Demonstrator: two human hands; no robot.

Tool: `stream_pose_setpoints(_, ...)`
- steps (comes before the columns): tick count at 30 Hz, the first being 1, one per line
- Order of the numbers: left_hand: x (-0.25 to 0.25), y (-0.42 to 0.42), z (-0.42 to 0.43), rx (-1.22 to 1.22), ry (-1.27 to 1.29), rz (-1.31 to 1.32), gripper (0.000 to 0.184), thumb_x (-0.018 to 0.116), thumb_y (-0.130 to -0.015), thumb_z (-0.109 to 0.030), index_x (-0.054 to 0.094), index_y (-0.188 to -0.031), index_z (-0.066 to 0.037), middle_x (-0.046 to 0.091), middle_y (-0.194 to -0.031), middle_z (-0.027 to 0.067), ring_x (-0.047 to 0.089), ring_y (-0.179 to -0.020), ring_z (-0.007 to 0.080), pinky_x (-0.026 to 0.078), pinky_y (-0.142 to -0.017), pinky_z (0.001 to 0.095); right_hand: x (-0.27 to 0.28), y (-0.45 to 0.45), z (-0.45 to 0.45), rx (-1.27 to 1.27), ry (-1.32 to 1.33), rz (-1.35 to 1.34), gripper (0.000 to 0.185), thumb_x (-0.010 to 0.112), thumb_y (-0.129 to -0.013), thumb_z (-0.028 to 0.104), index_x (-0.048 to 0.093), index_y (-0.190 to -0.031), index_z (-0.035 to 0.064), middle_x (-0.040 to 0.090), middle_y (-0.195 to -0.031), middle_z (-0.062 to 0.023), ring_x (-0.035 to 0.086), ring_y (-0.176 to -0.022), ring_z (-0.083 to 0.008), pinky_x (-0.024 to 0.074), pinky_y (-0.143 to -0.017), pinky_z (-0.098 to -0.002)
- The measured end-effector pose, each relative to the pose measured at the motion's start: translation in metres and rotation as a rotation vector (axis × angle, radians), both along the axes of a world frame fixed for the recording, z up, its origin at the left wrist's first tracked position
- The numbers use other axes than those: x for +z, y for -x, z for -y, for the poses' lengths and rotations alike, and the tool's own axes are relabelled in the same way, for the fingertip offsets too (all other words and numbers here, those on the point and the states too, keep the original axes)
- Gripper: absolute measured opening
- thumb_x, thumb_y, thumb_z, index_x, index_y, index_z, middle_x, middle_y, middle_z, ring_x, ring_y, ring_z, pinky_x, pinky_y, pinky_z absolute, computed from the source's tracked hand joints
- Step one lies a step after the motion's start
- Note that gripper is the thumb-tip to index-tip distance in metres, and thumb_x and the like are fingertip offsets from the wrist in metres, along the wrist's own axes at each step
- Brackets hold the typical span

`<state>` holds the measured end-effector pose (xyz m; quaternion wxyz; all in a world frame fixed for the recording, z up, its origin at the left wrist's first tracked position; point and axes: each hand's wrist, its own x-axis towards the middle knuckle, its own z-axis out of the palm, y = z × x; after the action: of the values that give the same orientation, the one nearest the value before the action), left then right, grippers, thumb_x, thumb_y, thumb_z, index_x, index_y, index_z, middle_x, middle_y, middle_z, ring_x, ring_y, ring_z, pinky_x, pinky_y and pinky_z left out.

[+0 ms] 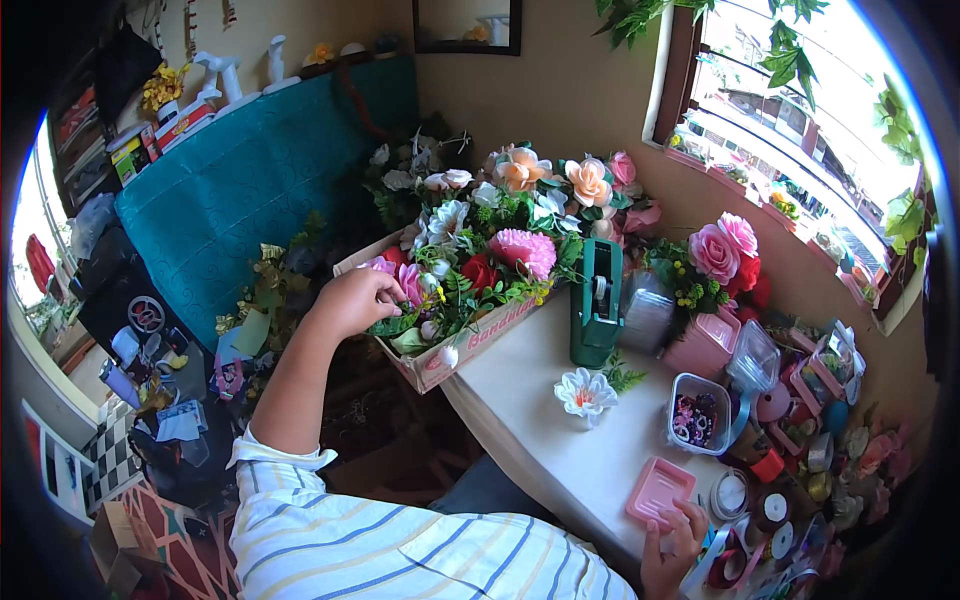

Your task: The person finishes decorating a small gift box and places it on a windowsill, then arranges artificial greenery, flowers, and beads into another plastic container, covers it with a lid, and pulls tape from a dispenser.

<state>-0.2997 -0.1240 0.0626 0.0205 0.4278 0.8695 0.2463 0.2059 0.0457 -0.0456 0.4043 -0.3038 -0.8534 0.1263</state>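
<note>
My left hand (355,300) is over the left end of a cardboard box (480,335) filled with artificial flowers. Its fingers curl together beside pink petals and green leaves; whatever may be between them is too small to make out. In the box are a large pink flower (523,253) and a red rose (480,271). My right hand (673,550), fingers apart and holding nothing, is at the table's front edge near a pink soap-dish-like tray (660,490). A white fabric flower (586,395) in a small clear holder stands on the table, beside a green fern sprig (624,374).
A green tape dispenser (597,305) stands by the box. Right of it are a clear tub of beads (697,415), pink containers (702,343) and ribbon spools (772,508). Pink roses (715,252) stand behind. A teal padded panel (260,190) leans against the left wall.
</note>
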Motion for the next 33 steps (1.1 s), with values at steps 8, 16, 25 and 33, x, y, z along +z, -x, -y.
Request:
stream_pose_setpoints(8,0.004,0.0,-0.016,0.096,-0.376,-0.322,0.014,0.067,-0.088,-0.006,0.071,-0.101,-0.004,0.071,-0.096,0.0103,0.07,-0.079,0.0204,0.054,-0.07,0.0309,0.001,0.0,0.001,-0.003,-0.013,-0.003,0.019,0.074,-0.086,0.008,0.071,-0.103,0.0015,0.066,-0.113,-0.0173,0.059,-0.109,-0.036,0.0454,-0.096,-0.0437)
stream_pose_setpoints(16,-0.01,0.023,-0.021,0.068,-0.988,0.289,0.021,0.057,-0.1,-0.008,0.058,-0.121,-0.005,0.06,-0.094,0.0005,0.061,-0.066,0.0067,0.048,-0.058,0.0183,0.001,-0.001,0.001,0.008,-0.005,-0.007,0.018,0.074,-0.086,0.008,0.071,-0.103,0.0003,0.065,-0.115,-0.0171,0.058,-0.109,-0.0348,0.0481,-0.093,-0.0416)
stream_pose_setpoints(25,0.01,0.019,0.009,-0.001,-0.723,0.298,0.015,0.058,-0.099,-0.007,0.059,-0.114,-0.007,0.061,-0.094,-0.0013,0.064,-0.081,0.0071,0.049,-0.061,0.019,-0.002,-0.002,-0.003,0.041,-0.013,-0.019,0.018,0.074,-0.086,0.008,0.071,-0.102,0.0004,0.064,-0.115,-0.0167,0.058,-0.108,-0.0341,0.0489,-0.092,-0.0413)
stream_pose_setpoints(33,0.01,0.007,0.04,-0.117,-0.256,-0.099,0.018,0.051,-0.086,0.001,0.067,-0.092,0.003,0.064,-0.094,0.0137,0.063,-0.088,0.0281,0.05,-0.084,0.0348,-0.007,-0.003,-0.004,0.034,-0.027,-0.056,0.018,0.074,-0.086,0.006,0.071,-0.103,-0.0007,0.064,-0.115,-0.0164,0.06,-0.106,-0.0326,0.0524,-0.087,-0.0386)
